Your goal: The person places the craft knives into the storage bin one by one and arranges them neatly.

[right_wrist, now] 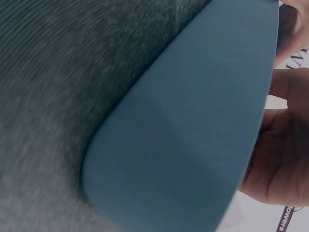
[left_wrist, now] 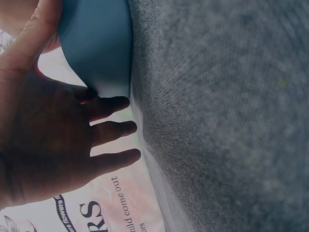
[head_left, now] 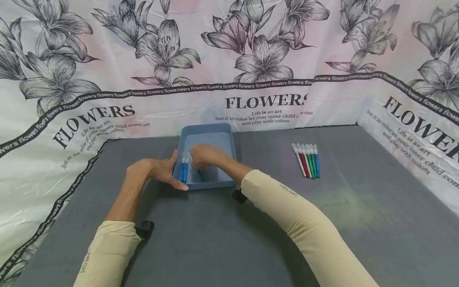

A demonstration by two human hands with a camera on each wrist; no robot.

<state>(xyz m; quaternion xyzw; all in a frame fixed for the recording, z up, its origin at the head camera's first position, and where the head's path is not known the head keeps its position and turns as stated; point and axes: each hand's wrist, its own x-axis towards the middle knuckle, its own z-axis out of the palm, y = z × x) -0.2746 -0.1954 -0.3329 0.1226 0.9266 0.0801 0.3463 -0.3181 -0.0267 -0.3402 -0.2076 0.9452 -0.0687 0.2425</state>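
Observation:
A shallow blue-grey tray [head_left: 211,185] lies on the table near the back wall. Two blue markers [head_left: 184,170] with white caps lie side by side along its left wall. My right hand [head_left: 204,155] is inside the tray, fingers curled round a dark green marker [head_left: 201,174], mostly hidden under the hand. At the tray's front left corner my left hand [head_left: 159,169] rests with spread, straight fingers, thumb at the front wall and index finger along the left side. The left wrist view shows three straight fingers [left_wrist: 113,133] beside the tray wall [left_wrist: 104,43].
To the right, several capped markers [head_left: 307,161] in white, red, green and blue lie in a row on the grey table [head_left: 201,239]. A white flower-printed cloth [head_left: 265,105] hangs behind the table and round its sides.

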